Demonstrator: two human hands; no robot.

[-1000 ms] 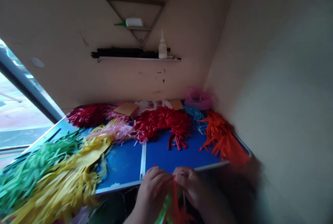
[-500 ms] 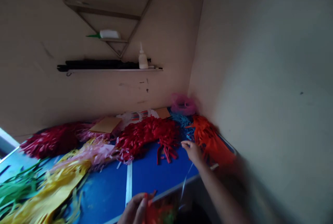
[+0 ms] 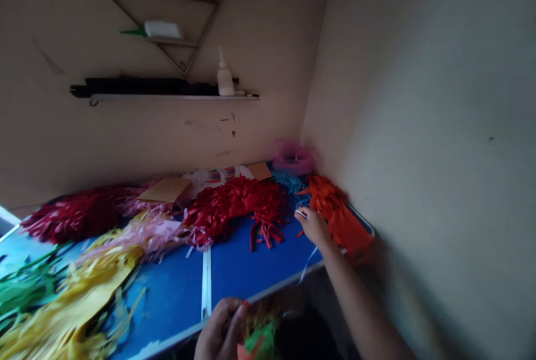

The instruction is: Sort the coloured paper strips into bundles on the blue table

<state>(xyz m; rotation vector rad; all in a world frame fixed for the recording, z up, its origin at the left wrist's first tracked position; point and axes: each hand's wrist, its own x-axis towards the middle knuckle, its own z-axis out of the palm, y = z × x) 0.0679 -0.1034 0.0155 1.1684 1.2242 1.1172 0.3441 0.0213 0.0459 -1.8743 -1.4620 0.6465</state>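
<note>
My left hand (image 3: pixel 220 329) is at the table's near edge, thumb and fingers closed on a bundle of fringed paper (image 3: pixel 260 342) in orange and green. The bottom of that bundle is cut off by the frame. Farther forward, over the blue table, my right hand (image 3: pixel 313 227) pinches a thin white string (image 3: pixel 309 264). A short piece of it shows at the fingertips, and a length hangs below the wrist past the table edge. Orange fringed paper (image 3: pixel 341 215) lies right beside this hand. Red fringed paper (image 3: pixel 238 204) lies to its left.
Yellow (image 3: pixel 96 298), green (image 3: pixel 29 287) and pink (image 3: pixel 146 237) fringes cover the left of the blue table (image 3: pixel 167 298). Brown card (image 3: pixel 165 188) and a pink bundle (image 3: pixel 293 157) lie at the back. A wall shelf (image 3: pixel 176 97) holds a white bottle (image 3: pixel 225 80). A wall stands close on the right.
My right hand has moved slightly up and away over the table, with the string trailing. More green shows in the bundle in my left hand. The view has tilted slightly down.
</note>
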